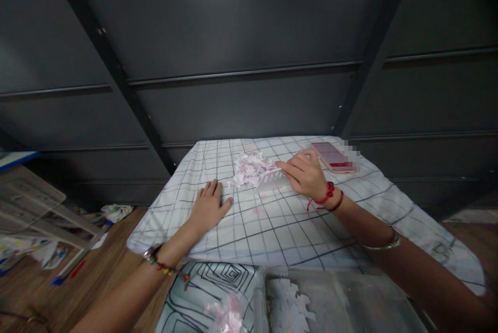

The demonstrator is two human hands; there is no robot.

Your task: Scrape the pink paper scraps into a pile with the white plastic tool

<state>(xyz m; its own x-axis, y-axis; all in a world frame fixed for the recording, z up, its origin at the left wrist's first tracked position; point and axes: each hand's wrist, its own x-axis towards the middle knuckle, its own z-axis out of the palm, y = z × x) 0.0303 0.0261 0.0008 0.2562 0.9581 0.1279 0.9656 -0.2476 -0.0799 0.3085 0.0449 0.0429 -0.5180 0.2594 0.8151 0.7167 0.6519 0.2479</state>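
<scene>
The fingers of the right hand (pixel 309 175) close in a pinch on a white perforated sheet (pixel 269 181), held tilted at the near right edge of a heap of paper scraps (pixel 252 168). The left hand (pixel 210 202) rests palm down on the checked cloth (pixel 272 237), fingers extended and holding nothing. The step in hand appears to be working the sheet at the heap; the next move calls for a steady pinch and a controlled angle (loose scraps scatter easily). Beyond the right hand lies a phone (pixel 330 156); its screen carries lines too small to read and a red band, with one corner pixelated. Nearest the wearer, a plastic box (pixel 346 302) contains white cut pieces (pixel 288 304), beside a pink-and-white bundle (pixel 229 313). No brand or label is legible.
</scene>
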